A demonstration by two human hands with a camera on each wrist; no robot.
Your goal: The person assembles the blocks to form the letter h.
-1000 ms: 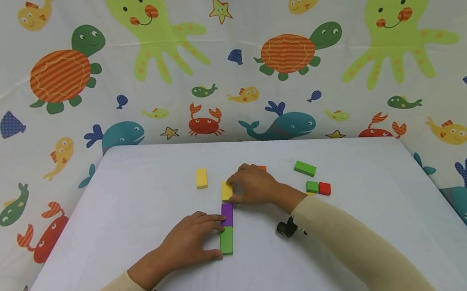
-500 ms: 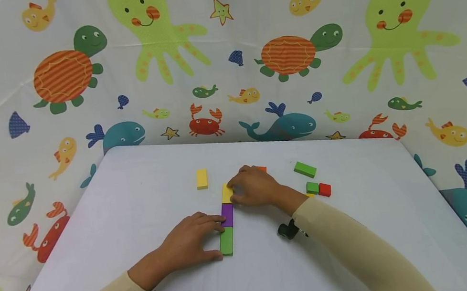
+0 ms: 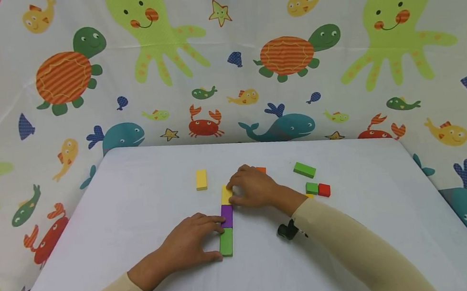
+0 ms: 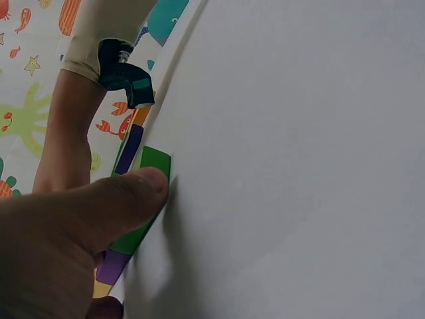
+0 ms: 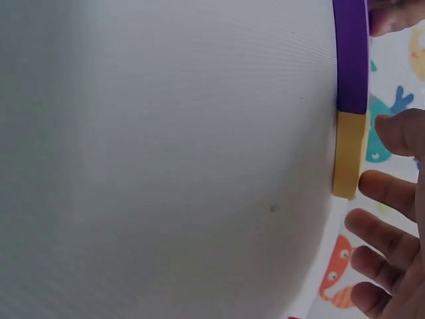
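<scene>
A green block (image 3: 226, 243), a purple block (image 3: 227, 216) and a yellow block (image 3: 225, 195) lie end to end in a line on the white table. My left hand (image 3: 188, 243) rests at the left of this line, fingertips on the purple block and thumb by the near end of the green one. At the far end, the fingertips of my right hand (image 3: 253, 186) touch the right side of the yellow block. In the right wrist view, its thumb and index finger are both on the same side of the yellow block (image 5: 350, 156), the other fingers loosely bent.
Another yellow block (image 3: 201, 180) lies farther back to the left. An orange block (image 3: 261, 169) is partly hidden behind my right hand. To the right are a long green block (image 3: 304, 170), a small green block (image 3: 312, 188) and a red block (image 3: 324, 190).
The yellow block in the line is slightly nearer, against the purple block's end, with my right hand staying at it. My left hand has kept its place.
</scene>
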